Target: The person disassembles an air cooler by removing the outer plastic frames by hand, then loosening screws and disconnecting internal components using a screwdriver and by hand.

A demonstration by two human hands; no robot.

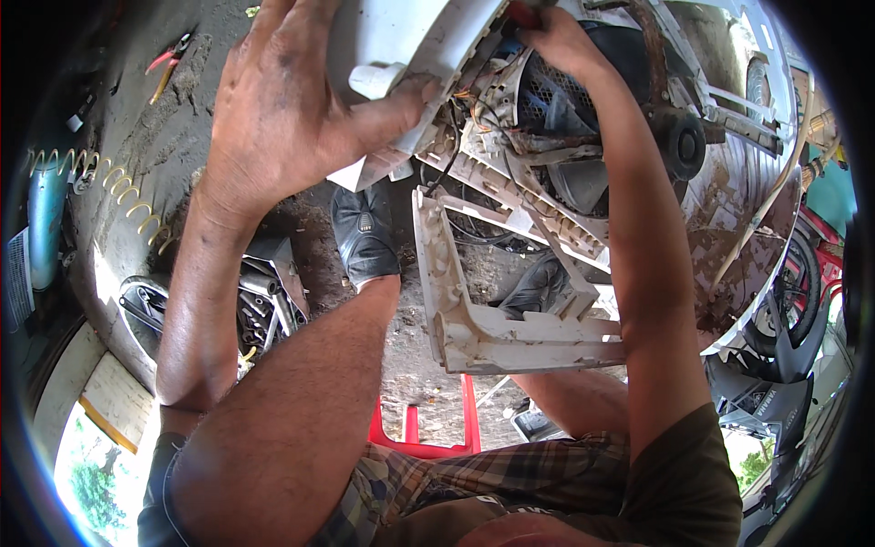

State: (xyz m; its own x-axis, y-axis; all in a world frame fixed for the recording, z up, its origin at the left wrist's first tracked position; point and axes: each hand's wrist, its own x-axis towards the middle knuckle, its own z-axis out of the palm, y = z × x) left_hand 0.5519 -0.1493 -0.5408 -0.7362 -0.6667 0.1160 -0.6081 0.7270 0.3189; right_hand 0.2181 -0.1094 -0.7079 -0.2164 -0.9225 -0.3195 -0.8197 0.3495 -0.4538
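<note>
My left hand [287, 128] grips a white plastic panel [410, 41] at the top, its thumb pressed on the panel's inner side and its fingertips cut off by the upper edge. Beyond the panel, my right hand [561, 41] is closed around a dark red handle [524, 14]; what that handle belongs to is hidden. Thin coloured wires [469, 93] run out beside the panel's edge. Under my right forearm sits a dark round part with mesh [556, 96], within a dirty white plastic body [538, 205]. A loose-looking white frame [437, 292] slants below it, above my lap.
Metal tools lie in an open box [269, 296] left of my shoe [365, 232]. Red-handled pliers [164, 59] rest on the dirt floor. A coiled hose [123, 187] hangs near a blue cylinder [46, 223]. Red stool legs [469, 419] show beneath me; a motorcycle [775, 374] stands right.
</note>
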